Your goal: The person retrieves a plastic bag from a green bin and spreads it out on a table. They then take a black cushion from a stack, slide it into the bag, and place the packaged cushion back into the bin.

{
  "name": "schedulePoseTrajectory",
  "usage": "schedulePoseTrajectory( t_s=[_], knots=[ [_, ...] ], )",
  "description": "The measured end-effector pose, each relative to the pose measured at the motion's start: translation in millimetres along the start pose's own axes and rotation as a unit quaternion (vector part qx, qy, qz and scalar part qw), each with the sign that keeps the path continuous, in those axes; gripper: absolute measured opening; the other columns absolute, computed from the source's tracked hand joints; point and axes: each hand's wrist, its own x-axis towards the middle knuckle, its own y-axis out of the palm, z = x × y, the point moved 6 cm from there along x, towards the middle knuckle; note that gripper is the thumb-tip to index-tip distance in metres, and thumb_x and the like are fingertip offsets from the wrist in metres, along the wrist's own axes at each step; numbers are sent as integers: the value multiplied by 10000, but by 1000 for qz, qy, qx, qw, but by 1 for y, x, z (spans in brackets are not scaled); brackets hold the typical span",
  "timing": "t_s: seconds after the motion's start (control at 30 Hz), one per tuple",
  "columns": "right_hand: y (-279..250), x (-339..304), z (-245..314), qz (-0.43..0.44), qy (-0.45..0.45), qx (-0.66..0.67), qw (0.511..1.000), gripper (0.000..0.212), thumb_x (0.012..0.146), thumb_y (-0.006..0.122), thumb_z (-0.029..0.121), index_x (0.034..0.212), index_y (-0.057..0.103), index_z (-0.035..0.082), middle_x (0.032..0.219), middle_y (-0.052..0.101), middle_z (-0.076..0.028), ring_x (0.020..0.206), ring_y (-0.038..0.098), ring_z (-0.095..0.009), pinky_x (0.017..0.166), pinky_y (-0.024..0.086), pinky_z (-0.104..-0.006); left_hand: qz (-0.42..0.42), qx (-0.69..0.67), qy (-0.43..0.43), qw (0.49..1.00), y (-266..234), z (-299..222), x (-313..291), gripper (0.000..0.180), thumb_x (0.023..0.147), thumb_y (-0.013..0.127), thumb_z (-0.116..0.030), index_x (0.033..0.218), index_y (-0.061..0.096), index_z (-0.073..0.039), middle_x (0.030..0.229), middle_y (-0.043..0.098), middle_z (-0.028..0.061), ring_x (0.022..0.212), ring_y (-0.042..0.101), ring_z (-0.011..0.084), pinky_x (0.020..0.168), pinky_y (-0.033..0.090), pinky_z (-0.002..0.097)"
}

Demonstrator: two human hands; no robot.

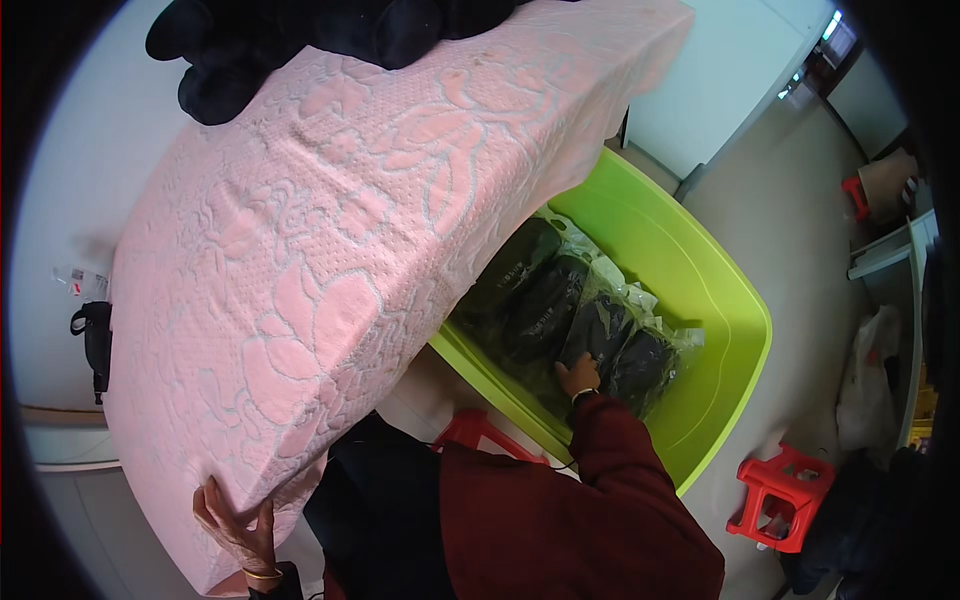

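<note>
At 10 o'clock, pink quilted fabric cover with raised floral pattern (310,230), draped over something long and flat-topped. At 3 o'clock, wide lime-green plastic tub with rounded corners (700,290), partly hidden behind the cover's edge. At 11 o'clock, soft-looking lumpy black bundle (330,35) on the cover's far end; can't tell its kind. At 4 o'clock, low red plastic stool (785,495) on the floor, apart from the tub. Inside the tub, black packs in clear plastic film (545,315), side by side, running from its 10 toward its 5 o'clock. Between 7 and 8 o'clock, left hand (238,535) on the cover's near edge, with thumb and fingers spread apart. Toward 4 o'clock, right hand (578,376) down at the packs' near ends, apparently touching; can't tell whether clamped. Judged step: reaching in for a hold on one pack. Called for next: firm finger closure on slick film, clear of neighbouring packs.
</note>
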Motion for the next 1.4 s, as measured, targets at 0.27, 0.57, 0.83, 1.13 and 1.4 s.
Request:
schedulePoseTrajectory(
  t_s=[0.27, 0.57, 0.83, 1.13, 1.4],
  knots=[
    [71, 20, 11, 230, -245, -242, 910, 401, 967, 492, 205, 1339, 569, 75, 972, 724, -192, 920, 709, -372, 738, 568, -483, 1, -17, 1, 1000, 3, -8, 10, 832, 697, 810, -249, 1412, 456, -13, 1331, 445, 227, 1244, 442, 428, 1057, 352, 534],
    [60, 13, 13, 198, -239, -249, 917, 344, 982, 449, 187, 1225, 673, 91, 962, 733, -166, 888, 719, -353, 729, 575, -478, -9, 14, 5, 1000, 4, 0, 4, 828, 695, 805, -216, 1416, 452, -14, 1337, 442, 233, 1242, 441, 438, 1059, 349, 537],
    [61, 20, 6, 193, -219, -239, 926, 306, 964, 490, 194, 1102, 739, 82, 991, 736, -153, 921, 720, -331, 751, 581, -471, -7, 4, -5, 1000, 1, -11, 7, 828, 688, 805, -215, 1410, 455, -13, 1330, 441, 243, 1242, 438, 451, 1054, 347, 544],
    [69, 25, 17, 172, -187, -193, 948, 265, 933, 537, 184, 966, 773, 68, 1022, 732, -174, 963, 711, -336, 770, 584, -457, 2, 24, -19, 1000, -1, -6, -1, 827, 692, 784, -175, 1422, 432, -9, 1329, 436, 248, 1240, 431, 450, 1058, 342, 540],
    [45, 31, 20, 150, -187, -181, 954, 202, 885, 592, 132, 923, 772, 49, 948, 729, -205, 900, 717, -359, 754, 587, -458, 0, 11, -2, 1000, 3, -9, 10, 820, 688, 781, -162, 1418, 441, -9, 1322, 443, 247, 1233, 441, 450, 1053, 350, 543]
  ],
)
